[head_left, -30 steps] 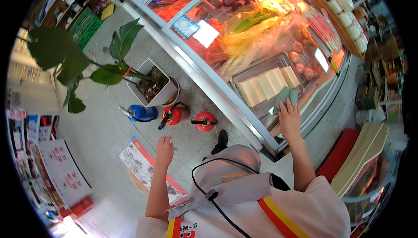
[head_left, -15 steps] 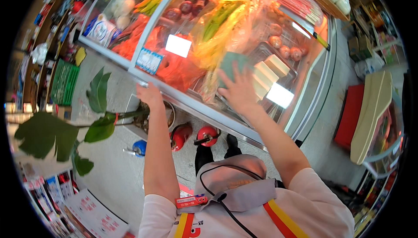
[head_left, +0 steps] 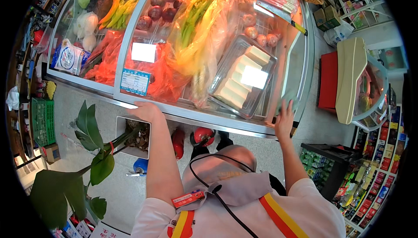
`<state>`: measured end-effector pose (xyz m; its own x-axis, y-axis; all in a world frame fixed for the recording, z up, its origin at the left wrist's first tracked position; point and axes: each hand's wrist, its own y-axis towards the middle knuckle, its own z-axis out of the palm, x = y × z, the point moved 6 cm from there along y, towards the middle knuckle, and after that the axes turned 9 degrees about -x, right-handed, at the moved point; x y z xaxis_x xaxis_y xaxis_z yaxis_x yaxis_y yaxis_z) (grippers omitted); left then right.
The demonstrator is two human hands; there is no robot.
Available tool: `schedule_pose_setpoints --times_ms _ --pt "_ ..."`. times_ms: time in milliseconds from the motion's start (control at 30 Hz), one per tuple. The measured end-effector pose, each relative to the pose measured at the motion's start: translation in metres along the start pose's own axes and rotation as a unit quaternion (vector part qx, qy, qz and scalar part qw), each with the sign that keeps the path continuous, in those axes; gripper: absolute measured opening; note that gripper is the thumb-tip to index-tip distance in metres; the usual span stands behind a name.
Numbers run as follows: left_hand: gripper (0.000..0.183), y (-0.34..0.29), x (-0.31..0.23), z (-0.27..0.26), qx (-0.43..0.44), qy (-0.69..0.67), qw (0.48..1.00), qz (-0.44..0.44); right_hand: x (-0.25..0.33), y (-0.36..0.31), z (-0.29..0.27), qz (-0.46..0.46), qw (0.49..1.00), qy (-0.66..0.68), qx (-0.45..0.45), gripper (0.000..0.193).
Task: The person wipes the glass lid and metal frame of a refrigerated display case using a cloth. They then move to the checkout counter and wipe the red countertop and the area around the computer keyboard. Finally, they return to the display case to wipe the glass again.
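Note:
Under my right hand is a greyish-green cloth, pressed on the glass top of a display case near its right front corner. The fingers stretch over the cloth, keeping it under them. My left hand rests on the metal front edge of the case, its fingers extended and holding nothing. Through the glass show a tray of white tofu blocks, yellow and red plastic bags of vegetables, tomatoes, purple onions and peppers.
A potted plant with broad leaves stands below my left arm. Red fire extinguishers are at the case's foot. A cream and red chest freezer stands right, beyond a gap. A long-bladed knife lies at the case's right. Green crates stand left.
My right hand has slid the cloth from above the tofu rightward and nearer, to the front corner. My left hand stays at the front edge. The whole view has shifted.

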<state>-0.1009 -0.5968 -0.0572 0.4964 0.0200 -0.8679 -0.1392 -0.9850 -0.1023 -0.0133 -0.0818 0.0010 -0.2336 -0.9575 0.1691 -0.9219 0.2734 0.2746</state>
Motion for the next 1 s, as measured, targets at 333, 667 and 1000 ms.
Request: schedule_pose_setpoints --times_ms 333,667,1000 --pt "0.045 0.010 0.015 0.002 -0.010 0.035 0.998 0.056 0.389 0.156 0.083 -0.267 0.946 0.182 -0.034 0.040" --pt "0.046 0.011 0.002 -0.003 -0.033 0.006 0.997 0.071 0.148 0.160 0.024 -0.101 0.995 -0.007 -0.025 0.054" --pt "0.045 0.004 0.005 -0.001 -0.002 0.048 0.998 0.049 0.361 0.338 0.114 -0.359 0.926 -0.043 -0.105 0.020"
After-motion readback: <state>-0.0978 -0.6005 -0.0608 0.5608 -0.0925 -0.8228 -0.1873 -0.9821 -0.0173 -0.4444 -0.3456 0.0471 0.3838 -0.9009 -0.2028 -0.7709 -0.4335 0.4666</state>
